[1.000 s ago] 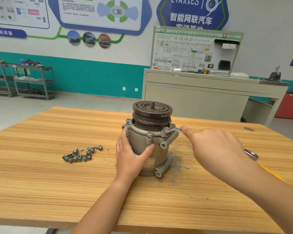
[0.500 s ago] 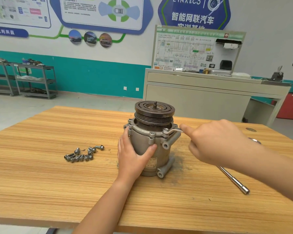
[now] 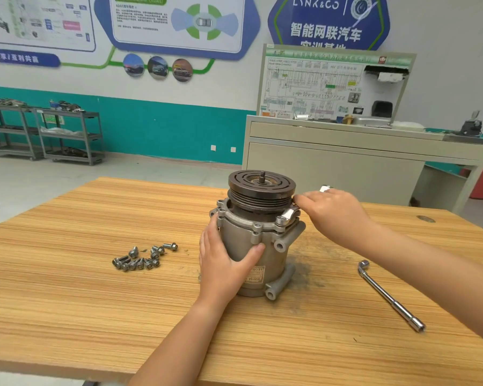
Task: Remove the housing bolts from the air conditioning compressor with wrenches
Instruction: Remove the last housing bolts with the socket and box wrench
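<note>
Well, the grey metal air conditioning compressor (image 3: 258, 246) stands upright on the pale wooden worktop (image 3: 67, 288), with its dark grooved pulley on top. The left hand (image 3: 223, 263) is wrapped round its body, thumb in front, holding it steady. The right hand (image 3: 335, 215) holds a shiny silver wrench (image 3: 287, 215). One end of the wrench sits on a bolt on the rim just under the pulley, and the other end pokes out behind the hand.

I think the wrench could slip off the bolt head if it is not sitting square. Then the fingers would bang the pulley, which is right beside them. A hard pull could also tip or spin the compressor, since only one hand holds it. The pile of small loose silver bolts (image 3: 144, 257) to the left could roll away if the worktop gets bumped. A long silver L-shaped socket wrench (image 3: 388, 295) lies on the right, well apart.

The blue wall sign (image 3: 315, 4) says "LYNK&CO", with 智能网联汽车 below. The white wiring board (image 3: 332, 67) says "HV". The small label (image 3: 255, 274) on the compressor has numbers I cannot read for sure.
</note>
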Demonstrator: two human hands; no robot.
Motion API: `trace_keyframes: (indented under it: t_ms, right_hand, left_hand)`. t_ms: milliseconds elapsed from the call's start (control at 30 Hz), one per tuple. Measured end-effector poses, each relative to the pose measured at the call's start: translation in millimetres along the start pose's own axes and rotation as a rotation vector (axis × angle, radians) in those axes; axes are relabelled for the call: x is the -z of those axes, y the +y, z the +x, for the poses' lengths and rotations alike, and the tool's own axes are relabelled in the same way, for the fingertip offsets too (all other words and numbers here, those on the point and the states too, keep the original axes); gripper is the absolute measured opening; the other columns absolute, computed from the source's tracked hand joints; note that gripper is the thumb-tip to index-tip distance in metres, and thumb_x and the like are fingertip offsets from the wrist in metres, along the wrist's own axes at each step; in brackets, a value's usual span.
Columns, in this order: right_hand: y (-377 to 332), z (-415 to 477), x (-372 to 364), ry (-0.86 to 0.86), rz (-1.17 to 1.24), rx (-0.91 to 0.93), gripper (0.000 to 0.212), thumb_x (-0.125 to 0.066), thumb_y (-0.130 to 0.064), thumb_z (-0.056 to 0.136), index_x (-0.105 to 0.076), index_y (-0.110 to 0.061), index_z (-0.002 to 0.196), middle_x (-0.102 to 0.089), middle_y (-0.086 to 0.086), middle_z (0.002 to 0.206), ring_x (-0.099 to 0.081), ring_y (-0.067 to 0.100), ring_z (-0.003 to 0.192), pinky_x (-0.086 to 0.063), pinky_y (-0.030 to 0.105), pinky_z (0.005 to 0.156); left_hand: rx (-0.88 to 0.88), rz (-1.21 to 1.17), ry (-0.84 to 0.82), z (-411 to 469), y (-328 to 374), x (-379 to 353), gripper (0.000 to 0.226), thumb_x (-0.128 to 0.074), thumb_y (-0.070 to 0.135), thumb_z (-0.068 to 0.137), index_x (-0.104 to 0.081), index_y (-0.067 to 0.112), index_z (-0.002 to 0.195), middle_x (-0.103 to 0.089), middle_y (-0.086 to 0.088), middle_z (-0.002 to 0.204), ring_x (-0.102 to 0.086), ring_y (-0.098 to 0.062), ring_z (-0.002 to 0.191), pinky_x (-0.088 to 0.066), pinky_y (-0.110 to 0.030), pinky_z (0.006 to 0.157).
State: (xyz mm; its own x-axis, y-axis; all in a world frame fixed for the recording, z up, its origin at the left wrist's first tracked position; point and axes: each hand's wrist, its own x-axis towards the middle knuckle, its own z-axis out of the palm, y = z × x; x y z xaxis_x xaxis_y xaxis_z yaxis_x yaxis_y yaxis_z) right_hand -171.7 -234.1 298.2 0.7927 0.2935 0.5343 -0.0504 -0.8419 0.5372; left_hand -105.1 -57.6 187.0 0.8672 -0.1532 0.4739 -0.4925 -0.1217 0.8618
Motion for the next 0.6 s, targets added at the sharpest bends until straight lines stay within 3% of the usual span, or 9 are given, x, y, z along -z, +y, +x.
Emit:
trace_keyframes:
  t_ms: [67,133,233,300,367,467,600]
  right_hand:
    - [-2,0,-4,0.044,0.004,0.024,0.038,-0.078,0.016,0.046,-0.068,0.001,0.079,-0.068,0.013,0.064,-0.065,0.026,0.051,-0.055,0.035,0.052]
    - [2,-3,4,0.166,0.071,-0.041,0.038,-0.077,0.013,0.056,-0.068,0.004,0.092,-0.069,0.013,0.067,-0.065,0.026,0.053,-0.055,0.039,0.056]
    - [6,-7,36,0.414,0.406,-0.343,0.038,-0.056,-0.001,0.087,-0.053,0.001,0.125,-0.058,0.003,0.063,-0.05,0.022,0.045,-0.043,0.03,0.045]
    - [4,-11,61,0.536,0.6,-0.46,0.045,-0.043,-0.01,0.093,-0.037,-0.009,0.138,-0.042,-0.012,0.059,-0.037,0.01,0.045,-0.031,0.028,0.045]
    - [0,-20,83,0.407,0.596,-0.485,0.046,-0.039,-0.017,0.095,-0.035,-0.024,0.141,-0.04,-0.011,0.055,-0.037,0.009,0.046,-0.032,0.033,0.046]
    - [-11,-35,105,-0.045,0.42,-0.476,0.045,-0.036,-0.028,0.095,-0.031,-0.047,0.136,-0.051,-0.001,0.062,-0.053,0.025,0.061,-0.041,0.036,0.057]
    - [-30,-44,97,-0.316,0.213,-0.395,0.053,-0.034,-0.022,0.095,-0.017,-0.046,0.138,-0.062,-0.003,0.093,-0.058,0.025,0.09,-0.041,0.032,0.063]
  left_hand:
    - [-0.002,0.002,0.001,0,0,0,0.107,-0.062,0.065,0.056,-0.02,0.026,0.147,-0.032,0.007,0.144,-0.024,-0.01,0.135,-0.026,-0.041,0.113]
    - [-0.002,0.012,-0.004,1,-2,0,0.105,-0.065,0.061,0.059,-0.019,0.027,0.147,-0.031,0.006,0.145,-0.024,-0.011,0.136,-0.026,-0.042,0.113]
    - [-0.011,0.012,-0.006,2,-4,0,0.101,-0.075,0.05,0.068,-0.018,0.028,0.148,-0.031,0.006,0.144,-0.023,-0.012,0.136,-0.026,-0.045,0.113]
    - [-0.017,0.012,-0.006,3,-4,-1,0.099,-0.076,0.047,0.07,-0.019,0.027,0.148,-0.032,0.008,0.141,-0.024,-0.012,0.135,-0.028,-0.045,0.112]
    - [-0.014,0.016,-0.005,3,-4,-1,0.1,-0.072,0.051,0.067,-0.019,0.026,0.147,-0.032,0.007,0.141,-0.024,-0.013,0.135,-0.027,-0.043,0.112]
    - [-0.022,0.017,0.0,3,-5,-2,0.097,-0.076,0.042,0.072,-0.019,0.026,0.148,-0.032,0.008,0.14,-0.024,-0.013,0.135,-0.026,-0.041,0.113]
    - [-0.029,0.007,0.004,3,-7,-2,0.097,-0.077,0.037,0.072,-0.019,0.026,0.148,-0.028,0.015,0.132,-0.024,-0.01,0.135,-0.025,-0.037,0.112]
